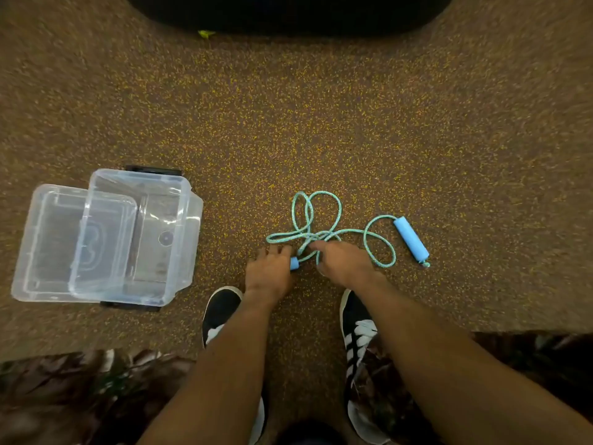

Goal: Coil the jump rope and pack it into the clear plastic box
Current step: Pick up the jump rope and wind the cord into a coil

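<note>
While left hand [269, 271] grips a handle [294, 263], right hand [340, 261] holds the rope [324, 200].

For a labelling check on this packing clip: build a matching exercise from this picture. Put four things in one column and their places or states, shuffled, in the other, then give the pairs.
Things
1. clear plastic box
2. lid
3. far handle
4. rope

Places or states
a. loose loops on the floor, not yet coiled
b. lies on the floor to the right of the right hand, untouched
c. open, at the left, no rope in it
d. overlaps the box's left side

Pairs: 1-c, 2-d, 3-b, 4-a
</note>
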### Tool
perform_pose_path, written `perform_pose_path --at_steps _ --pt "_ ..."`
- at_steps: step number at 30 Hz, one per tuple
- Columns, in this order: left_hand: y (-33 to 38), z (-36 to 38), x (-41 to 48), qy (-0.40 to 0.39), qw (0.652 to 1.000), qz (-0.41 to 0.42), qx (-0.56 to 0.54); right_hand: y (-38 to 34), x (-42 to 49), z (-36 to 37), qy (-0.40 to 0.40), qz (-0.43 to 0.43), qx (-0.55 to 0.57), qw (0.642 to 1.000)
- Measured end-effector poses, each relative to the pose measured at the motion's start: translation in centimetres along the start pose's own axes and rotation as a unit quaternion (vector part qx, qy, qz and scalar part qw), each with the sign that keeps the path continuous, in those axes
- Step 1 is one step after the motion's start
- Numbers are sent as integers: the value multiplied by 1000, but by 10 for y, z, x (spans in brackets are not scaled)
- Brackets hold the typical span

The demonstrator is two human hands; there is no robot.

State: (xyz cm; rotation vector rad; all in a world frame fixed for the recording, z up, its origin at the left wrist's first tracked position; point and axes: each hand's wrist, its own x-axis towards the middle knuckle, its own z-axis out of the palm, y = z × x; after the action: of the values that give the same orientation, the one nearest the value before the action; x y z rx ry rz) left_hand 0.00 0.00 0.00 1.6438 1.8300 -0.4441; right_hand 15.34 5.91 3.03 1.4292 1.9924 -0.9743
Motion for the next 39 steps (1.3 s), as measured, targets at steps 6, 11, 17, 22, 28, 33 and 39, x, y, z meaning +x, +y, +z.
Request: perform_pose_path --at_steps 6,11,17,22,28,33,39 --pt "2 2 2 -5 1000 11 -2 -9 8 6 5 -20 -48 999" --pt "-6 1 5 -10 993 34 -110 -12 14 1 19 -5 -68 997" --pt "-19 -14 6 2 987 32 -160 -11 8 -7 42 -20 -76 996" --pt "-20 -39 0 21 985 37 -167 -20 -6 -24 93 -35 -80 992" --pt "-8 -86 -24 69 982 55 -169 -33 -37 -66 144 -56 -91 984" --pt "3 -131 -54 123 976 77 -164 -46 -73 -107 191 -56 -97 975" --pt "13 -176 -94 171 967 105 -158 -58 -114 -139 248 -72 -110 960"
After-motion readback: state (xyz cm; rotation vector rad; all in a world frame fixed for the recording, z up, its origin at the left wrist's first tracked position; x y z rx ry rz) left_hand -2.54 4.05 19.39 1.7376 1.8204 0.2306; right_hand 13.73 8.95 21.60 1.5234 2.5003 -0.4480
